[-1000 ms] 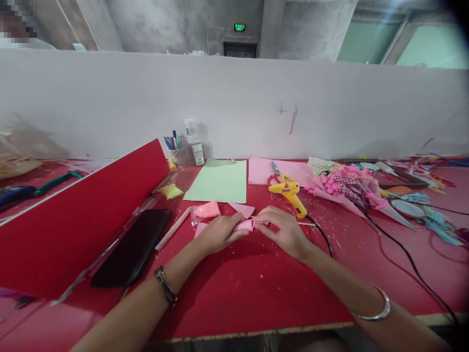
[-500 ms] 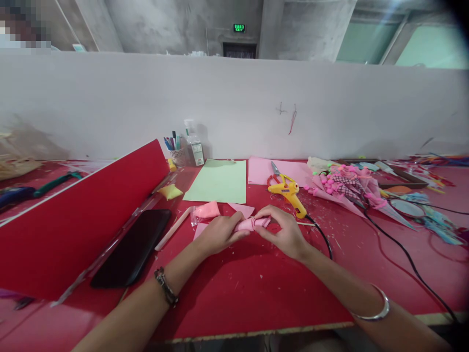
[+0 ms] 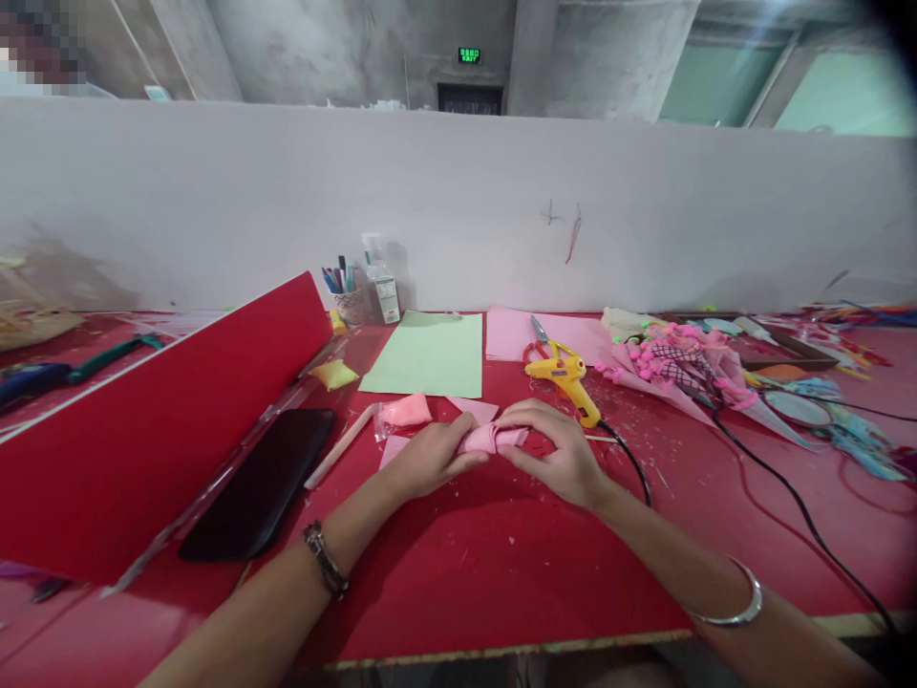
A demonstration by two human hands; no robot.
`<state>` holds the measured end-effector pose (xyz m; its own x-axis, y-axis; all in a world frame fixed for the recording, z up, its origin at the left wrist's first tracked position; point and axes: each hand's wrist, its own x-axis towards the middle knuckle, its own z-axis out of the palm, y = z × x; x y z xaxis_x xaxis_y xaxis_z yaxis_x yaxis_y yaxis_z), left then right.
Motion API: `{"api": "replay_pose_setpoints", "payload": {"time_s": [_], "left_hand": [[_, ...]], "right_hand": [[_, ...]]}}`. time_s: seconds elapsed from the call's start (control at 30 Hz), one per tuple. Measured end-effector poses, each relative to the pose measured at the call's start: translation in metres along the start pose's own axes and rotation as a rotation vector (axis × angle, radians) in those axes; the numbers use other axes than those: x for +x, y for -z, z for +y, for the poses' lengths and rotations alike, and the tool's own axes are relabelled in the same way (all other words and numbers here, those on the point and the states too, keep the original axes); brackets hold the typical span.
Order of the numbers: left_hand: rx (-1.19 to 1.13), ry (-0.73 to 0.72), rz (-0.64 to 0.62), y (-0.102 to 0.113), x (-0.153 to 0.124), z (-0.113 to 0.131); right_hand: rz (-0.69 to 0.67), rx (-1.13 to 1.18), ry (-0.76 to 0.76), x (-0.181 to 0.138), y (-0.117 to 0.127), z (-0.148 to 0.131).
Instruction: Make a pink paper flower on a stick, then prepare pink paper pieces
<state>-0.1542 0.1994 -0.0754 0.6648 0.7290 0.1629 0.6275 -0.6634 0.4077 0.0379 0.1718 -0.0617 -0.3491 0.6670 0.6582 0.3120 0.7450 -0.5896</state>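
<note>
Between my two hands is a rolled piece of pink paper [image 3: 494, 439], held just above the red tabletop. My left hand [image 3: 433, 457] pinches its left end between thumb and fingers. At the other end, my right hand [image 3: 555, 449] closes on the roll with thumb below and fingers on top. Pink paper scraps [image 3: 473, 409] lie behind and beside my left hand. Close behind my right hand rests a yellow glue gun [image 3: 569, 382], and a thin stick [image 3: 603, 439] shows to its right.
Scissors [image 3: 543, 334] lie on pink sheets [image 3: 501, 334] beside a green sheet [image 3: 430, 358]. A black phone [image 3: 262, 487] and a red board [image 3: 179, 420] are at left. Pink paper cones with pompoms [image 3: 673, 363] and a black cable [image 3: 788, 506] are at right.
The fingers of my right hand have shifted slightly on the pink roll, and its folds look different, with a raised edge at the middle. Both hands stay in nearly the same place.
</note>
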Motion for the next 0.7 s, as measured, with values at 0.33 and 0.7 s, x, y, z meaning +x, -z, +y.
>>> {"api": "replay_pose_setpoints", "payload": {"time_s": [0.33,0.7], "left_hand": [[-0.079,-0.01,-0.008,-0.0015,-0.0002,-0.0016],[-0.105,-0.029,-0.043,0.0042,-0.0008,0.0029]], "right_hand": [[0.012,-0.011,-0.015,0.0002,0.0,-0.0002],[-0.05,-0.021,0.018,-0.0002,0.0,0.0021]]}}
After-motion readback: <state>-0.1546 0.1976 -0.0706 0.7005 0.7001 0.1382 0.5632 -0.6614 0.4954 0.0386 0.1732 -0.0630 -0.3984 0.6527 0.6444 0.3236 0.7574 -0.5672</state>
